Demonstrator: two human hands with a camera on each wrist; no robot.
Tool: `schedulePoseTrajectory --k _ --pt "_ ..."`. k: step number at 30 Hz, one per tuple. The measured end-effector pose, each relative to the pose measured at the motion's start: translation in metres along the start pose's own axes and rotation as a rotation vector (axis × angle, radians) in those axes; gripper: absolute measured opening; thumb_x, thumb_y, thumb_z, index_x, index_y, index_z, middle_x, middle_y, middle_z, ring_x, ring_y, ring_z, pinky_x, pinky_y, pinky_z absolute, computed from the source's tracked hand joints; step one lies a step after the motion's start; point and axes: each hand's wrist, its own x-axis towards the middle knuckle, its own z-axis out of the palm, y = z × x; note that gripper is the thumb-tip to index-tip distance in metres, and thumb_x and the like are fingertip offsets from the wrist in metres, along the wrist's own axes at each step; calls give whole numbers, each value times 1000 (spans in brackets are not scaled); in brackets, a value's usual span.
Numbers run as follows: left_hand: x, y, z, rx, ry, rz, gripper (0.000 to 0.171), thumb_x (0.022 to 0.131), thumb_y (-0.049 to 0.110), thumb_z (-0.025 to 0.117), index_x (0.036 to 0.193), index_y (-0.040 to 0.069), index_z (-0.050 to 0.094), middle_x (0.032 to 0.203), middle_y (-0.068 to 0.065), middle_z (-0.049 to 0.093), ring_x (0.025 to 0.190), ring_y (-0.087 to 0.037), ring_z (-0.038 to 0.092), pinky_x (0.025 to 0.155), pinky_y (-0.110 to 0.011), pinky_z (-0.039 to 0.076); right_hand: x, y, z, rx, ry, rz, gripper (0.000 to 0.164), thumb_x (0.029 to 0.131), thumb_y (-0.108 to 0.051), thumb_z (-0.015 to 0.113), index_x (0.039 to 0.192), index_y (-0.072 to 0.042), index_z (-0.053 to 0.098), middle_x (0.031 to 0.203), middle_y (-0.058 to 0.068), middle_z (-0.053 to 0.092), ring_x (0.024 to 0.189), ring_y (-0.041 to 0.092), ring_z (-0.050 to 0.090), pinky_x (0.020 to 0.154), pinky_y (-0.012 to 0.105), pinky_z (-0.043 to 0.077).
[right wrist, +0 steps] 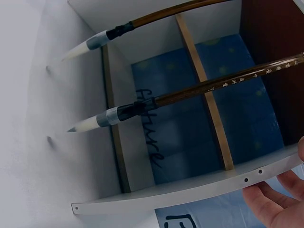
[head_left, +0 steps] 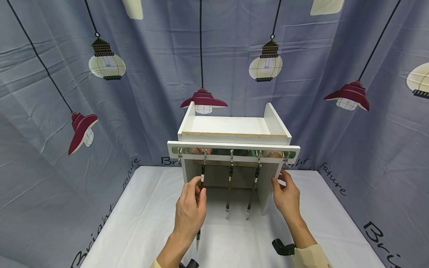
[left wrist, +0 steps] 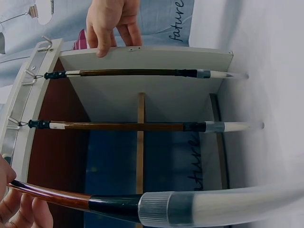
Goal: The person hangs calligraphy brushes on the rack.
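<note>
My left hand [head_left: 190, 206] pinches the shaft of a calligraphy brush [head_left: 202, 175] below one of the left hooks on the rack's front rail. Close up in the left wrist view, that brush [left wrist: 61, 197] has a brown shaft, a dark ferrule and a pale, covered-looking tip. Two more calligraphy brushes, one in the middle [head_left: 229, 186] and one farther right [head_left: 253, 186], hang tip down from metal hooks. My right hand [head_left: 287, 191] holds the front edge of the white wooden rack's right side panel [right wrist: 190, 192], thumb on one face.
The white rack [head_left: 234, 139] has an open tray on top and a mirror-like strip with several hooks in front. It stands on a white-covered table [head_left: 154, 216]. A blue-grey curtain [head_left: 154, 93] printed with lamps surrounds the table. Black wrist mounts [head_left: 283, 247] sit by the sleeves.
</note>
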Motion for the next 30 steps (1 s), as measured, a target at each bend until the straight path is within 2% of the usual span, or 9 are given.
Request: schedulePoseTrajectory --k 17,25,30 --pt "-4 -6 7 25 -16 -23 38 97 5 70 134 7 58 89 -3 56 64 -5 53 53 -16 46 -1 -1 -1 3 -1 -1 48 108 -20 56 153 -8 46 137 26 60 115 50 68 89 63 57" --pt "-6 -10 14 33 -28 -34 38 97 6 71 133 7 59 89 -2 56 66 -6 56 55 -16 47 -1 -1 0 8 -4 10 47 108 -20 56 152 -10 46 137 25 60 115 50 68 89 62 57" --pt "-6 -13 17 31 -28 -35 37 98 7 70 133 6 59 90 -3 56 64 -5 53 52 -16 45 0 -1 0 7 -1 6 47 108 -21 56 152 -10 46 137 25 60 115 49 68 88 62 57"
